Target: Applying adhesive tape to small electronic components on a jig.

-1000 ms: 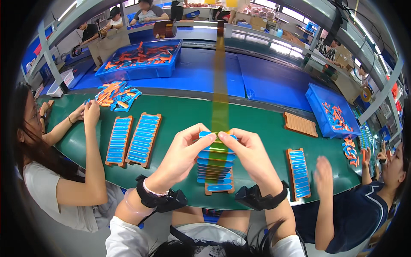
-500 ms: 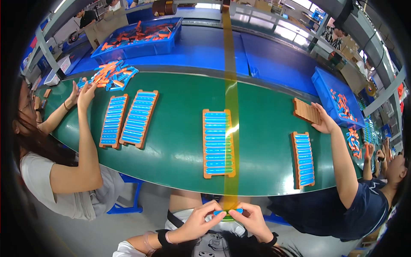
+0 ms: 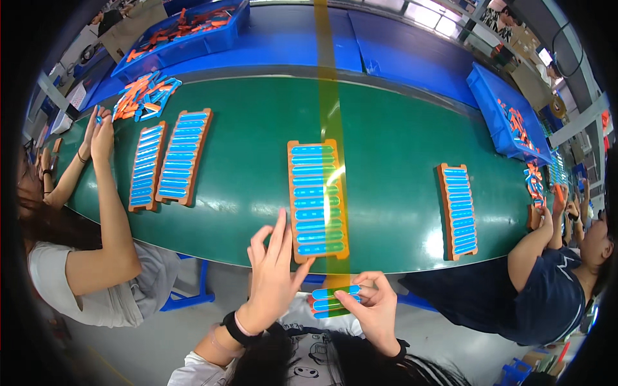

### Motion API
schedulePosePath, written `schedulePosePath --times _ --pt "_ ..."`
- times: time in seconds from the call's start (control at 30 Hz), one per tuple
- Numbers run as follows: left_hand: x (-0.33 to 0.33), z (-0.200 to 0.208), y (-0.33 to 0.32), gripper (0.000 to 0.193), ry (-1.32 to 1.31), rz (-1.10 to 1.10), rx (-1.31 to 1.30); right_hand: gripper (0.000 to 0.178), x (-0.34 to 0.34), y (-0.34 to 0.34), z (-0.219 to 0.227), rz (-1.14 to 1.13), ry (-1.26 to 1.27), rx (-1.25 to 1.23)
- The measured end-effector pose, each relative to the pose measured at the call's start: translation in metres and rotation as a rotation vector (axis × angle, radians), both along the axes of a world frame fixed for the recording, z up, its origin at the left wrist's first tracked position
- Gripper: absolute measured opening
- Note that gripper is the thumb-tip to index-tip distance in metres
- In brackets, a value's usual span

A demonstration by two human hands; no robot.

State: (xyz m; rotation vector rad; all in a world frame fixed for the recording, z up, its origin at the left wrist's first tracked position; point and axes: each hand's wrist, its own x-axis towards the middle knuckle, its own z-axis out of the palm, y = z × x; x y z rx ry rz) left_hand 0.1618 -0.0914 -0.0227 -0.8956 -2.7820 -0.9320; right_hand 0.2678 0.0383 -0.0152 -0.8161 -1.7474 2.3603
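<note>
An orange tray lies lengthwise on the green table, its grooves lined with blue strips. Beside its near left corner is my left hand, open, fingers stretched out along the tray's side; whether it touches the tray I cannot tell. Nearer to me, off the table's front edge, my right hand is closed on several flat, round-ended blue strips. They lie side by side between thumb and fingers, with a bit of red-orange showing at their left ends.
On the left, two filled orange trays lie near a co-worker's hands and a heap of orange and blue strips. Another tray lies right, near a second co-worker. Blue bins hold more strips. A see-through yellow band crosses the view.
My left hand has let go of the strips and moved up beside the tray. The right hand now holds them alone, fanned into view. The right co-worker's hand and its tray have moved away.
</note>
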Motion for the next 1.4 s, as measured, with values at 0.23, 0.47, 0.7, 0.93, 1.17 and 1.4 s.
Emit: schedulePosePath --times 0.23,0.47,0.7,0.93,1.17,1.4 --pt "0.040 -0.002 -0.007 0.070 -0.092 -0.053 -0.066 0.020 0.006 -0.001 0.000 -0.106 -0.021 0.026" --pt "0.034 -0.010 0.004 0.078 -0.026 -0.096 -0.055 0.025 0.001 -0.001 -0.007 -0.156 -0.001 0.076" --pt "0.027 -0.005 0.000 0.073 -0.031 -0.141 -0.023 0.027 -0.001 0.000 -0.010 -0.189 0.008 0.044" --pt "-0.007 -0.015 -0.021 0.047 0.416 -0.617 0.018 0.027 -0.002 0.000 -0.009 -0.213 -0.024 0.015" --pt "-0.017 -0.013 -0.019 0.032 0.489 -0.762 -0.015 0.027 -0.002 0.000 -0.008 -0.208 -0.022 0.025" --pt "-0.017 -0.006 -0.018 0.034 0.502 -0.748 -0.111 0.024 0.003 0.017 0.006 -0.080 -0.131 0.420"
